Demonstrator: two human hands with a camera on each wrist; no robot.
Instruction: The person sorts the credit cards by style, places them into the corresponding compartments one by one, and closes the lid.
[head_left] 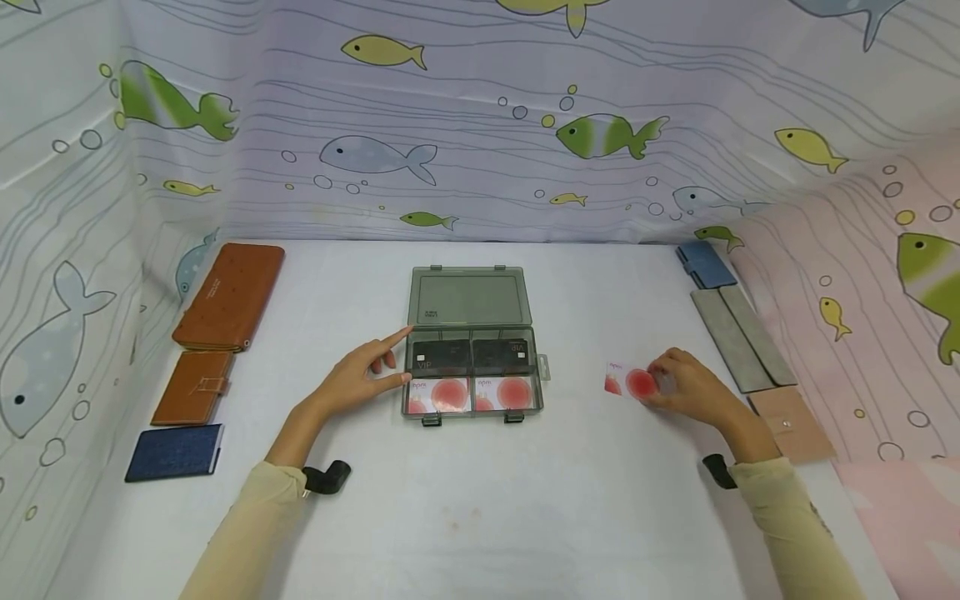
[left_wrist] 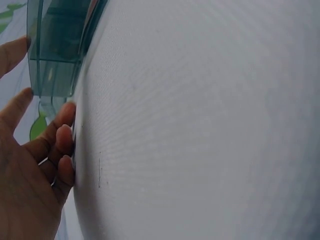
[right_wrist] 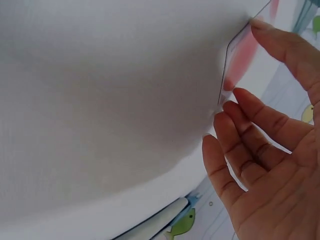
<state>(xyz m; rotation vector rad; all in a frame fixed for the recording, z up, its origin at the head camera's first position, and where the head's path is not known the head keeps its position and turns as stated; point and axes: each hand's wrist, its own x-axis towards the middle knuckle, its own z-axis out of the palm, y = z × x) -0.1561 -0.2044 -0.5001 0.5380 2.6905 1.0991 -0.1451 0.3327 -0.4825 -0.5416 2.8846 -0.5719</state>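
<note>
A translucent grey-green plastic case (head_left: 472, 373) lies with its lid (head_left: 470, 298) folded back. Black cards (head_left: 441, 356) marked VIP fill its two back compartments, and white cards with red circles (head_left: 439, 396) fill the two front ones. At the case's left side, my left hand (head_left: 362, 377) touches the wall with a straight index finger and thumb; its other fingers are bent on the tabletop. Off to the right, my right hand (head_left: 693, 392) pinches a white card with a red circle (head_left: 628, 381) by its edges between thumb and index finger, low over the table.
On the left lie a large brown notebook (head_left: 228, 296), a smaller brown wallet (head_left: 192, 387) and a dark blue notebook (head_left: 174, 452). Along the right are a blue wallet (head_left: 707, 264), a grey folder (head_left: 742, 337) and a tan wallet (head_left: 793, 423). Fish-print curtains (head_left: 465, 100) surround the white table (head_left: 480, 500).
</note>
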